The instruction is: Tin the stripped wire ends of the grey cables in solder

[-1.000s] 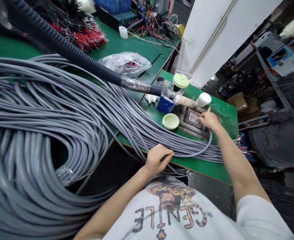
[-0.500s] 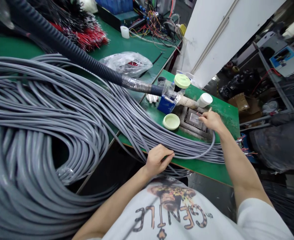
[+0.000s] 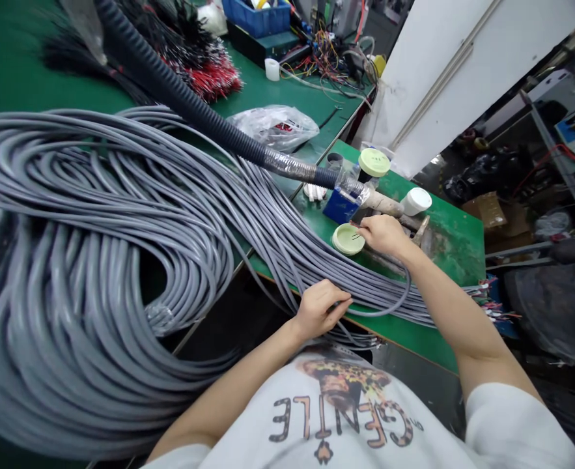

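Grey cable (image 3: 387, 313) curves along the bench (image 3: 456, 228) edge: my right hand (image 3: 383, 234) grips its end, thin wires (image 3: 356, 236) at the pale dish (image 3: 343, 243); my left hand (image 3: 321, 307) pinches it farther back, by the cable bundle (image 3: 311, 254).

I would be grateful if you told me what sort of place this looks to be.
Probably a cable or wiring workshop: thick coils of grey cable spread over the green bench, a tangle of coloured wires lies farther back, and a ribbed hose reaches across.

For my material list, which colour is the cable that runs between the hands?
The cable is plain grey; it shows best in the head view.
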Motion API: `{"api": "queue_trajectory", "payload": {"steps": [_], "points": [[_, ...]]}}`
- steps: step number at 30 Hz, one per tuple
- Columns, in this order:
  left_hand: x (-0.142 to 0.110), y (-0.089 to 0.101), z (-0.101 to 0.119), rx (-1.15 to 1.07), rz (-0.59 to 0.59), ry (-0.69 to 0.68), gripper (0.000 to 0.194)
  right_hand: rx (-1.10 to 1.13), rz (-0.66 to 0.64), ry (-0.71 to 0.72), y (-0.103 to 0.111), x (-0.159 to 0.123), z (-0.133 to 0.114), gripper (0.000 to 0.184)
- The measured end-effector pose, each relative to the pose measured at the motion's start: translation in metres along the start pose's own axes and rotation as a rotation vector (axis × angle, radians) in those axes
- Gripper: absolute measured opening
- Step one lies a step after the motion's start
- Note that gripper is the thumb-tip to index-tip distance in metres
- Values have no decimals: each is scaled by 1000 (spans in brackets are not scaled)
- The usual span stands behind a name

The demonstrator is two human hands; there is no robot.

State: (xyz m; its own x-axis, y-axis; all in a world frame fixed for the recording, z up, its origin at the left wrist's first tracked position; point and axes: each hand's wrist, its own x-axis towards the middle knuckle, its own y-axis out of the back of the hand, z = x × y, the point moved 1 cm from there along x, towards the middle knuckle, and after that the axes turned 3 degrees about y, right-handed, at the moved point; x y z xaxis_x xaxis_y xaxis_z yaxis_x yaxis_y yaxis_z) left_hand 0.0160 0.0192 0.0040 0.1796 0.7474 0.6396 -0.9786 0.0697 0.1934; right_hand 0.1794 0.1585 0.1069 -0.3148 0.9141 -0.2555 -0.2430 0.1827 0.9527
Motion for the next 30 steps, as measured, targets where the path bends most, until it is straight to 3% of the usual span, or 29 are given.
{"api": "queue_trajectory", "payload": {"steps": [7, 12, 17, 23, 30], "points": [[1, 0, 0, 0, 6, -7, 13, -32, -54, 4, -12, 14, -10, 31], [0, 0, 0, -8, 2, 0, 14, -39, -38, -3, -4, 4, -6, 33], [1, 0, 0, -16, 0, 2, 14, -63, 28, -80, 5, -27, 35, 34], [-1, 0, -1, -26, -12, 2, 17, -59, -66, -397, -25, -41, 93, 36], [-3, 0, -1, -21, -20, 4, 18, 5, -97, -474, -55, -31, 108, 35]]}}
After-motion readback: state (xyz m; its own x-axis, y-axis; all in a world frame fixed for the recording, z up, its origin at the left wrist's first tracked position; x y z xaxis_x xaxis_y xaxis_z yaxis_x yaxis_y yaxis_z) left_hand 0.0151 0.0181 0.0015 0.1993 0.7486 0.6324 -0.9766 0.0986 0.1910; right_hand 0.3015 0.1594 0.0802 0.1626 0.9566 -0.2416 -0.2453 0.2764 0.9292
